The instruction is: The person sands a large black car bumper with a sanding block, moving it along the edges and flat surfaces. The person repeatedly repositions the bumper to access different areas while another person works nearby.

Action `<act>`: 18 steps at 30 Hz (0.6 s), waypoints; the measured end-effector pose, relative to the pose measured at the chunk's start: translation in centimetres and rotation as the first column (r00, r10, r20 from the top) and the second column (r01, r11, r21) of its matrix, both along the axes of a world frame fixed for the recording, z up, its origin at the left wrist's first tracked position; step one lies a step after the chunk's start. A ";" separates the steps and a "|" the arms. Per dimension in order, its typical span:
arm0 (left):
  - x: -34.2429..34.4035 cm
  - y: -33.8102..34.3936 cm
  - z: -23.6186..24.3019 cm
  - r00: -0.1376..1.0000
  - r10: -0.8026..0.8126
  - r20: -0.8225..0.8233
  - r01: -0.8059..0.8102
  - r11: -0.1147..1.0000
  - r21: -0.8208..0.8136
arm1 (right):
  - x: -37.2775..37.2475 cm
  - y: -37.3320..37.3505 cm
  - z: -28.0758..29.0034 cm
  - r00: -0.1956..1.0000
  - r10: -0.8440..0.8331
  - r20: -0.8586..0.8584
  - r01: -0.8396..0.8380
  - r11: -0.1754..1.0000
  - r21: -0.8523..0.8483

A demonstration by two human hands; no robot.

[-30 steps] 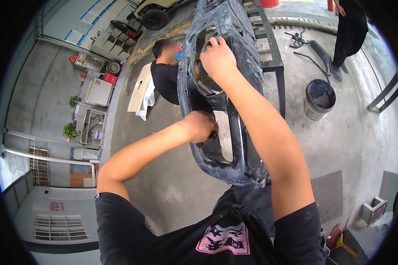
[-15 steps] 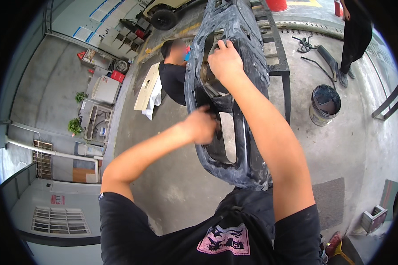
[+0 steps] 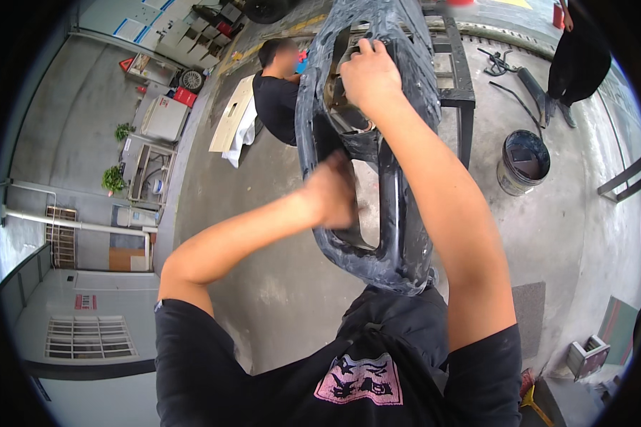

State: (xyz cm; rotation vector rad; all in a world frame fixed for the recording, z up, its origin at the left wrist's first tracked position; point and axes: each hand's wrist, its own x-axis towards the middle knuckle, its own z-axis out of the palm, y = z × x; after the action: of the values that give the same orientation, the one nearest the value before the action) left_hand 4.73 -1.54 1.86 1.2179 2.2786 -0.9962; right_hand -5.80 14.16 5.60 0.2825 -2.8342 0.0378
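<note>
A long car bumper [image 3: 402, 265], black with cloudy grey patches, stretches away from my body, with openings along its left side. My right hand [image 3: 372, 75] lies on the rim of the farther opening, its fingers bent over the edge. Nearer to me, my left hand [image 3: 329, 193] is at the bumper's left inner edge, beside the closer opening. Motion smears its fingers, and whether they hold anything is unclear. Part of the bumper's inner surface is hidden behind both hands.
A black metal stand [image 3: 466, 135] is at the bumper's right. To the left crouches a co-worker [image 3: 276, 103] beside a pale board [image 3: 233, 114]. On the right floor are a bucket [image 3: 514, 174] of dark liquid and loose dark parts [image 3: 530, 92]; another person [image 3: 575, 67] stands beyond.
My view has shifted slightly, so the bumper and floor items sit higher in the picture. My left hand is blurred in both frames beside the same opening; my right hand stays on the rim.
</note>
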 end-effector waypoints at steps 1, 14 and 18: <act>1.1 -0.2 -1.0 0.972 0.012 0.234 -0.002 0.999 -0.043 | 0.1 0.0 0.0 1.000 0.008 0.002 -0.008 1.000 0.012; -1.8 0.6 2.6 0.988 -0.153 -0.017 0.149 0.980 -0.129 | 0.1 -0.3 -0.3 1.000 -0.016 -0.022 0.016 1.000 0.014; -4.4 -2.6 2.9 0.984 -0.176 0.017 0.165 0.951 0.263 | 0.1 -0.3 -0.3 0.999 -0.017 -0.039 0.017 1.000 -0.017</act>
State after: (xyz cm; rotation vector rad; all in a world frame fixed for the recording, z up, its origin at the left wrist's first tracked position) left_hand 0.36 -4.17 4.76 1.5501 2.3598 -0.7347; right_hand -5.74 13.84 5.32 0.2528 -2.7961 0.0518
